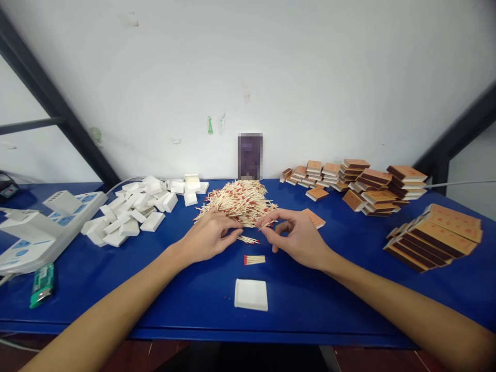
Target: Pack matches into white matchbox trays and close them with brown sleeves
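My right hand (pixel 296 236) pinches a matchstick (pixel 267 224) between thumb and forefinger, just right of a large heap of red-tipped matches (pixel 240 201). At the heap's front edge, my left hand (pixel 211 235) is closed, thumb and forefinger drawn together. Whatever those fingertips hold, if anything, cannot be made out. A few loose matches (pixel 248 239) lie between the hands. Nearer to me, several matches form a neat row (pixel 254 259) with their red heads to the left. In front of that row sits a white matchbox tray (pixel 251 295).
White trays (pixel 132 206) are piled at left, beside a power strip (pixel 73 222) and a green packet (pixel 42 284). Printed matchbox sleeves (pixel 364 186) stand stacked at right, with another group (pixel 437 237) nearer. One sleeve (pixel 314 218) lies behind my right hand.
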`<move>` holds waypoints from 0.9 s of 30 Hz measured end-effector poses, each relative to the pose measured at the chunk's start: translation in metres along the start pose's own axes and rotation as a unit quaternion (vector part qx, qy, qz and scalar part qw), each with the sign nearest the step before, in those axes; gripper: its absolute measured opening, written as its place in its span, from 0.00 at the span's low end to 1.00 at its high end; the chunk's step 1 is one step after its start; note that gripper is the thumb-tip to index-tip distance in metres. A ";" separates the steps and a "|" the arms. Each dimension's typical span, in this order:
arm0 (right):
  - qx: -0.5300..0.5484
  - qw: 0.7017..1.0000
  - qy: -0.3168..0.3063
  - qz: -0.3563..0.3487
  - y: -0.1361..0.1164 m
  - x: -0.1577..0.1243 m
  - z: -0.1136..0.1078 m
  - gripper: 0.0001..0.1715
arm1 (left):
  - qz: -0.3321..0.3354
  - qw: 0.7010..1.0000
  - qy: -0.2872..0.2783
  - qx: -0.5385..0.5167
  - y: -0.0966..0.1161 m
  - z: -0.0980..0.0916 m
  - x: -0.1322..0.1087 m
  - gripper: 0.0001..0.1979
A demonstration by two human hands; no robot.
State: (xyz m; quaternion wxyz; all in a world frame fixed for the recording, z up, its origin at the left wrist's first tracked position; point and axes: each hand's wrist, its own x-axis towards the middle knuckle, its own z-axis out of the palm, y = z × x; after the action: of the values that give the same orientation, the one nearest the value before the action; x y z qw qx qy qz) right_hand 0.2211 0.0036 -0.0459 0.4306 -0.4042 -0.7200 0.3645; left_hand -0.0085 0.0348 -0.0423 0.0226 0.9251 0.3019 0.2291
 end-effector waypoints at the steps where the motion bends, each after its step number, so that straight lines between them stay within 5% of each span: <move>1: -0.031 1.000 -0.001 0.001 0.001 0.000 -0.001 0.07 | -0.010 1.000 -0.013 0.012 -0.003 -0.002 -0.001 0.10; 8: -0.225 0.968 -0.046 -0.100 0.019 0.007 0.002 0.07 | 0.017 0.996 -0.084 0.032 -0.009 -0.008 -0.006 0.13; 15: -0.221 0.971 -0.054 -0.072 0.019 0.007 0.001 0.10 | 0.030 0.991 -0.118 0.057 -0.004 -0.008 -0.003 0.11; 27: -0.133 0.988 -0.074 -0.033 0.018 0.007 -0.002 0.16 | -0.014 1.000 0.008 0.007 -0.002 0.000 -0.001 0.10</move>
State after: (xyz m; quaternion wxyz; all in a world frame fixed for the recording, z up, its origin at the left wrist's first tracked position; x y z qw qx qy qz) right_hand 0.2255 0.0173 -0.0588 0.3307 -0.4059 -0.8050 0.2792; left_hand -0.0102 0.0358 -0.0425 0.0172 0.9191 0.3164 0.2341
